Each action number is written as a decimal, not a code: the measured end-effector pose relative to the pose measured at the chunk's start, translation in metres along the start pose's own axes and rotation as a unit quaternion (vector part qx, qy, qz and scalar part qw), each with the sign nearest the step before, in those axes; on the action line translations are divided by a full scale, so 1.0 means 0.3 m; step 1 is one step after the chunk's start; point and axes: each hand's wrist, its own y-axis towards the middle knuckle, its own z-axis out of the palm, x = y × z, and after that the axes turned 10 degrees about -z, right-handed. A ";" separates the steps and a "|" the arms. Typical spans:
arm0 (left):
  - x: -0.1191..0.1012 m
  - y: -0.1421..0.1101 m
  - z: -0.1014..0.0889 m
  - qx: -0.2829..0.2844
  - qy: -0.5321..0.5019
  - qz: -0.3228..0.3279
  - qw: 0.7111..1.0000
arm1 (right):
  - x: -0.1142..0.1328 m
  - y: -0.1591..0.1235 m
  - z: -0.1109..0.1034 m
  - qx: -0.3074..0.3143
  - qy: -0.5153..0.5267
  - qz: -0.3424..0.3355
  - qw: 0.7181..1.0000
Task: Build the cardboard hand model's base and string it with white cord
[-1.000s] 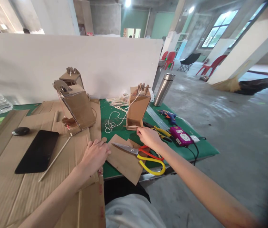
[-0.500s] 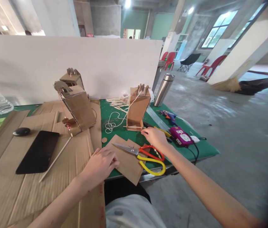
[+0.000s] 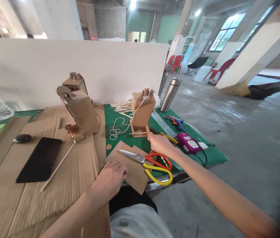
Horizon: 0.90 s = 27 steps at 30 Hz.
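My right hand [image 3: 158, 142] reaches forward over the green table mat [image 3: 204, 155], its fingertips pinched on the end of a thin wooden stick [image 3: 138, 133] that runs through the base of a small cardboard box model [image 3: 141, 114]. White string [image 3: 120, 127] trails from that model onto the mat. My left hand [image 3: 112, 180] lies with fingers curled over the near left edge of a flat cardboard piece [image 3: 131, 170]. Scissors with red and yellow handles [image 3: 149, 161] lie on that piece between my hands.
A larger tilted cardboard model [image 3: 80, 112] stands on cardboard sheets [image 3: 18, 195] beside a black tablet [image 3: 39, 159], a long stick and a black mouse [image 3: 22, 138]. Right of my hand lie yellow pliers [image 3: 169, 138], a purple power strip [image 3: 188, 141], a glue gun [image 3: 176, 121] and a steel flask [image 3: 171, 94]. A white board [image 3: 92, 66] backs the table.
My left hand slid toward me and right, from the big sheet to the cardboard piece's edge. My right hand drew back from the small model, then returned to the stick's end.
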 end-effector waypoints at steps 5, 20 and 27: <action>-0.018 -0.010 0.007 0.000 0.026 0.002 1.000 | -0.049 -0.049 -0.025 -0.054 0.076 -0.010 0.996; -0.014 0.000 -0.019 -0.039 -0.031 -0.022 0.999 | -0.010 -0.046 -0.030 -0.043 0.163 -0.106 0.980; -0.008 -0.002 -0.024 -0.042 -0.038 -0.029 0.998 | 0.028 -0.025 -0.017 0.001 0.074 -0.105 0.992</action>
